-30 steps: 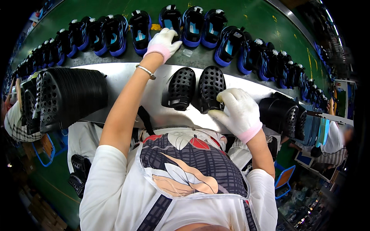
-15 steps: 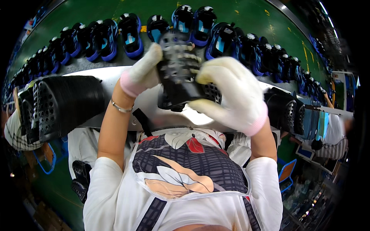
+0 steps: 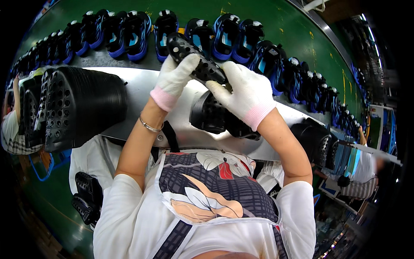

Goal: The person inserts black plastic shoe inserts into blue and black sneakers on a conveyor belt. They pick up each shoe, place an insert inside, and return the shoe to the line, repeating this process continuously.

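Above the table I hold a black, perforated plastic shoe tree (image 3: 209, 70), tilted from upper left to lower right. My left hand (image 3: 176, 77), in a white glove with a pink cuff, is closed on its middle and far part. My right hand (image 3: 246, 91), gloved likewise, pinches its near end between thumb and fingers. Below my hands, more black shoe trees (image 3: 208, 114) lie on the metal table, partly hidden by my right hand. A thick nested stack of black perforated shoe trees (image 3: 88, 105) lies to my left.
Blue-and-black shoes (image 3: 135, 36) stand in a long curved row beyond the table (image 3: 144, 82). Another black stack (image 3: 311, 140) is at the right. Co-workers sit at both sides; one sleeve (image 3: 366, 155) shows at right. More black pieces (image 3: 87, 198) lie low left.
The shoe tree has turned from nearly upright to a slant, with my hands now closer together on it. My right hand has moved left and its grip has closed in. The view has shifted slightly.
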### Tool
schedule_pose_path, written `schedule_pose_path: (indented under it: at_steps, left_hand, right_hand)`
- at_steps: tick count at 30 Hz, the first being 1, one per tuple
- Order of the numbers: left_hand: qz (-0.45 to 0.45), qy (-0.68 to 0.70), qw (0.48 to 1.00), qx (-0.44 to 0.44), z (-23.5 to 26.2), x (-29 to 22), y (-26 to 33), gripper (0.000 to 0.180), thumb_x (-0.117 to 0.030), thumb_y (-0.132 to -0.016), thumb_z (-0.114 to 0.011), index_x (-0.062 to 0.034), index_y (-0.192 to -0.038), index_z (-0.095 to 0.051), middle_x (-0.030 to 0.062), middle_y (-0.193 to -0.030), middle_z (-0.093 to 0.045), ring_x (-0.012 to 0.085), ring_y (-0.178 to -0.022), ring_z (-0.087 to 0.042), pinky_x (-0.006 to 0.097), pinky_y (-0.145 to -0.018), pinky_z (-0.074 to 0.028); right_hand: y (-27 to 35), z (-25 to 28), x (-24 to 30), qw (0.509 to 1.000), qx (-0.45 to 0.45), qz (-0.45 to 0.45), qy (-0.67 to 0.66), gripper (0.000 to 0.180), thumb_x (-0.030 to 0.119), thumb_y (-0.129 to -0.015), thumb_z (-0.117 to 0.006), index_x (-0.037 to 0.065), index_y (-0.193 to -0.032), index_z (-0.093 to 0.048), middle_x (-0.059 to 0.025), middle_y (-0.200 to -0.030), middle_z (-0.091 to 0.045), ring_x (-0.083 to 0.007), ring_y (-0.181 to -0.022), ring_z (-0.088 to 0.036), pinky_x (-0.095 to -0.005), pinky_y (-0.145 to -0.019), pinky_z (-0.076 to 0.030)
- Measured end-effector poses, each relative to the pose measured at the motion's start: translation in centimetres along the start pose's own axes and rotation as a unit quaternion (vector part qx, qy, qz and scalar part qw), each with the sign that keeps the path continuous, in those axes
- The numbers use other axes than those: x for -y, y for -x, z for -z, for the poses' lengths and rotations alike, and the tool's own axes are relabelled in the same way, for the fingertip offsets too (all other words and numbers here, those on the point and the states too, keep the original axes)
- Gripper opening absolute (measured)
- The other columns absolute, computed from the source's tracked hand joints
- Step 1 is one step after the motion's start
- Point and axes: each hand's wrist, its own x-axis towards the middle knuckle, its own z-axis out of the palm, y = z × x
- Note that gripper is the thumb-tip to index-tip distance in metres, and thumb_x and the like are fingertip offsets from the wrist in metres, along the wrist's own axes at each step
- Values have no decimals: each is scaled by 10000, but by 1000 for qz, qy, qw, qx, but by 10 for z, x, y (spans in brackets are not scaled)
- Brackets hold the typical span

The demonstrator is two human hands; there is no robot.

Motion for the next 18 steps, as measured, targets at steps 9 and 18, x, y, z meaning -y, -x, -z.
schedule_pose_path:
  at_steps: [9,18]
  left_hand:
    - [-79,-474,876,41,38,15,-13,463,-355,-797,-743,-38,-1112,-621,121,-1121,-597,218,-950,-627,329,-839,-524]
    - [-126,-687,715,17,30,56,-55,212,-257,-858,-642,-113,-1013,-638,71,-1060,-587,316,-950,-589,448,-794,-518]
  right_hand:
    - [-36,2,-27,980,100,-86,-150,352,391,-820,-661,44,-884,-667,-149,-718,-648,-276,-664,-648,-357,-655,-511]
    - [-122,7,-46,958,240,-137,-79,519,460,-794,-572,-44,-852,-683,-190,-663,-620,-258,-617,-634,-369,-648,-520]
